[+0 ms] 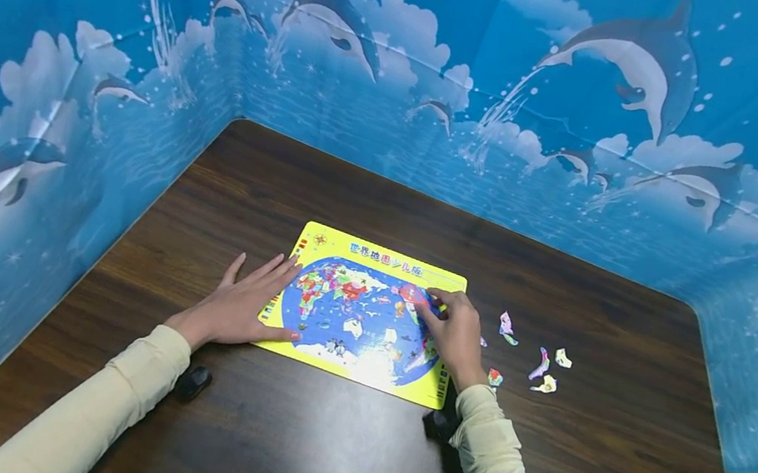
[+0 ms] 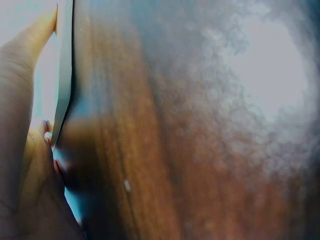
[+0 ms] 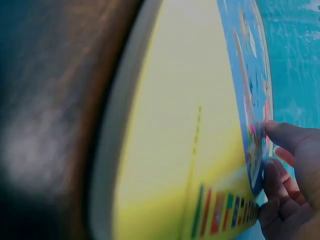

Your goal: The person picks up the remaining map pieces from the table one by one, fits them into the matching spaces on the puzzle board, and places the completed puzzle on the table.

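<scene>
A yellow-bordered world map puzzle board [image 1: 353, 382] lies flat on the table. My left hand [image 1: 245, 306] rests spread over its left edge, fingers straight and thumb along the lower border. In the left wrist view the thumb [image 2: 42, 30] lies over the board's pale side edge [image 2: 65, 75]. Bent over the upper right of the map, my right hand [image 1: 456, 335] pinches a small puzzle piece at the map's surface, mostly hidden by the fingers. The right wrist view shows the right hand [image 3: 295, 175] with thumb and curled fingertips at the blue map [image 3: 240, 65].
Several loose puzzle pieces lie right of the board, among them a purple piece [image 1: 540, 364], a pale piece [image 1: 563, 358] and a red-green piece [image 1: 494, 378]. The dark wooden table [image 1: 309, 461] meets blue dolphin-print curtains [image 1: 398, 130] at the back and sides.
</scene>
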Tool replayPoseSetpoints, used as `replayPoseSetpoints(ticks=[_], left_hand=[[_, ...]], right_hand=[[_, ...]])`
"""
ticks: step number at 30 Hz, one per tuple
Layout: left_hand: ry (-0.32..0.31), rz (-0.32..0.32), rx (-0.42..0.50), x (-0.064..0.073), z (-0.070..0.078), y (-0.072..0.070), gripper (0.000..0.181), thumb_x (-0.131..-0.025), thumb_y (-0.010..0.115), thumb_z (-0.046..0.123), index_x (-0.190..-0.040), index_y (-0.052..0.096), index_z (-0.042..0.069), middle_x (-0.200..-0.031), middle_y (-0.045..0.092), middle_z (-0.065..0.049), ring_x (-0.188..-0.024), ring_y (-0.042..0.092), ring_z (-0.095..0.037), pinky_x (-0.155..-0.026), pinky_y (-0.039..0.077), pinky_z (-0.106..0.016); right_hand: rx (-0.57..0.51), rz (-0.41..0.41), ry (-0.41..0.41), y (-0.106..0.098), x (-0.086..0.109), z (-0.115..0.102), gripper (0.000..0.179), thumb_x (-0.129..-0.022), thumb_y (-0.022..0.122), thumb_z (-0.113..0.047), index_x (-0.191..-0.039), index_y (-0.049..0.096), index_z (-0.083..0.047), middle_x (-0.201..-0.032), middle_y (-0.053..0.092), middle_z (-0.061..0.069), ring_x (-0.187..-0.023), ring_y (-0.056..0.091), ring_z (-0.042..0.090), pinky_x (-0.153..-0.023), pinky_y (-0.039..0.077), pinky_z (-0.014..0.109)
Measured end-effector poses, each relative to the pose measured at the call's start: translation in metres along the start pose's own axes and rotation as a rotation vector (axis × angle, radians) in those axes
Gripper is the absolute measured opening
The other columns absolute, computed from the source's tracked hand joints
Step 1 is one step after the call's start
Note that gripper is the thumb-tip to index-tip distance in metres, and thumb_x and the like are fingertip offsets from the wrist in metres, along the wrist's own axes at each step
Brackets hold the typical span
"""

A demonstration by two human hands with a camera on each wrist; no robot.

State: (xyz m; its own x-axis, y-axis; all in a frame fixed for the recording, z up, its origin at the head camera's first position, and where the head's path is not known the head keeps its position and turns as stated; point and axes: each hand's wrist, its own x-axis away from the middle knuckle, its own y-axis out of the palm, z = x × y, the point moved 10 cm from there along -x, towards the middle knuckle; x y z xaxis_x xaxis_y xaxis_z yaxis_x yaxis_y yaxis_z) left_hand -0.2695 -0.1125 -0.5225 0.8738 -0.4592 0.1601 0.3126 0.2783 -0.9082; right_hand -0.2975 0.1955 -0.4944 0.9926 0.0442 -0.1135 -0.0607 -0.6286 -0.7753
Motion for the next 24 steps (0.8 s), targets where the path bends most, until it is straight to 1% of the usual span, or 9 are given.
replayPoseSetpoints(ticks=[6,9,14,19,24], left_hand=[[-0.004,-0.003,-0.003,-0.0003,-0.0024,-0.0008,0.108,-0.075,0.051,0.082,-0.157,0.012,0.024,-0.163,0.004,0.004,-0.149,0.001,-0.023,-0.109,-0.012,-0.065],[-0.007,0.002,-0.003,-0.0005,-0.0034,-0.0011,0.108,-0.075,0.051,0.082,-0.157,0.012,0.024,-0.163,0.005,0.004,-0.149,0.001,-0.022,-0.109,-0.012,-0.064],[0.000,0.005,0.009,-0.0008,-0.0012,0.0012,0.107,-0.076,0.053,0.080,-0.157,0.014,0.023,-0.163,0.008,0.002,-0.149,0.003,-0.023,-0.109,-0.011,-0.064],[-0.006,-0.003,0.006,-0.0012,-0.0002,0.0017,0.107,-0.075,0.053,0.081,-0.157,0.013,0.024,-0.163,0.006,0.003,-0.149,0.002,-0.022,-0.109,-0.012,-0.064],[-0.004,-0.012,-0.009,-0.0015,-0.0002,0.0011,0.109,-0.075,0.052,0.082,-0.157,0.011,0.023,-0.163,0.004,0.004,-0.149,0.001,-0.023,-0.109,-0.012,-0.065]], right_hand=[[-0.045,-0.001,-0.014,-0.0051,0.0042,0.0036,0.035,-0.090,0.071,-0.023,-0.122,0.068,-0.009,-0.099,0.060,0.007,-0.075,0.057,0.018,-0.063,0.050,0.030],[-0.049,-0.005,-0.008,-0.0041,0.0040,0.0037,0.037,-0.089,0.072,-0.025,-0.122,0.068,-0.008,-0.101,0.061,0.007,-0.077,0.058,0.018,-0.065,0.052,0.031],[-0.025,-0.015,0.018,0.0003,0.0015,0.0052,0.036,-0.090,0.071,-0.030,-0.119,0.069,-0.009,-0.100,0.061,0.006,-0.082,0.057,0.018,-0.068,0.052,0.032],[-0.032,-0.014,0.026,0.0019,-0.0006,0.0073,0.031,-0.089,0.071,-0.030,-0.113,0.074,-0.010,-0.099,0.060,0.005,-0.082,0.055,0.018,-0.069,0.050,0.032],[-0.034,-0.009,0.014,0.0028,-0.0013,0.0070,0.032,-0.089,0.071,-0.030,-0.115,0.073,-0.011,-0.099,0.059,0.004,-0.081,0.054,0.017,-0.069,0.049,0.030]])
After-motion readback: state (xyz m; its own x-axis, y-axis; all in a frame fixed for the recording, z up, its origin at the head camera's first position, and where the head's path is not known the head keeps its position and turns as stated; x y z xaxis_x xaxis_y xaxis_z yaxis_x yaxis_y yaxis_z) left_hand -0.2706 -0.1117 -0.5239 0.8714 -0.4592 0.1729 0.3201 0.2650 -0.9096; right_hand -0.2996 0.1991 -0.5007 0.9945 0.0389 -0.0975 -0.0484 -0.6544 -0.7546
